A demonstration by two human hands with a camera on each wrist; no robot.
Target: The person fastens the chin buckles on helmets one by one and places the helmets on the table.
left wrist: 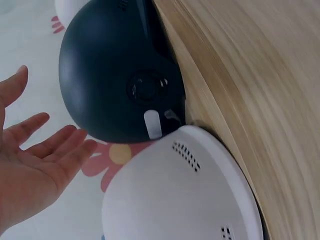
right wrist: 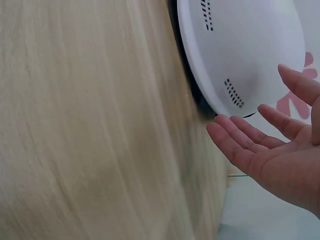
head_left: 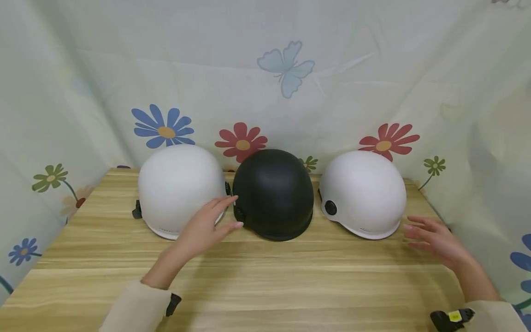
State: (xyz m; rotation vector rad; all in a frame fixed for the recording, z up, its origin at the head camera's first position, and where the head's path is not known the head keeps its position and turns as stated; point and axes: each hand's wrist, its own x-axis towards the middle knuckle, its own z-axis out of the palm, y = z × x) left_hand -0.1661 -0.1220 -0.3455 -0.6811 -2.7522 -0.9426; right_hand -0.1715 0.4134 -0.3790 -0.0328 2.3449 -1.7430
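Note:
Three helmets stand in a row on the wooden table: a large white helmet [head_left: 180, 184] at left, a black helmet [head_left: 275, 193] in the middle and a smaller white helmet [head_left: 367, 193] at right. My left hand [head_left: 203, 230] hovers in front of the gap between the left white helmet and the black one, fingers extended and holding nothing. In the left wrist view its palm [left wrist: 35, 172] shows bare. Beside the right white helmet's outer edge, my right hand [head_left: 435, 240] has its fingers spread loosely, nothing in them; the right wrist view shows the fingertips [right wrist: 222, 132] close to the helmet's rim.
A wood-grain table [head_left: 290, 286] carries the helmets near its back edge. Behind and at both sides hangs a pale curtain [head_left: 199, 69] printed with flowers and a butterfly. A black buckle [head_left: 137, 210] sticks out at the left helmet's side.

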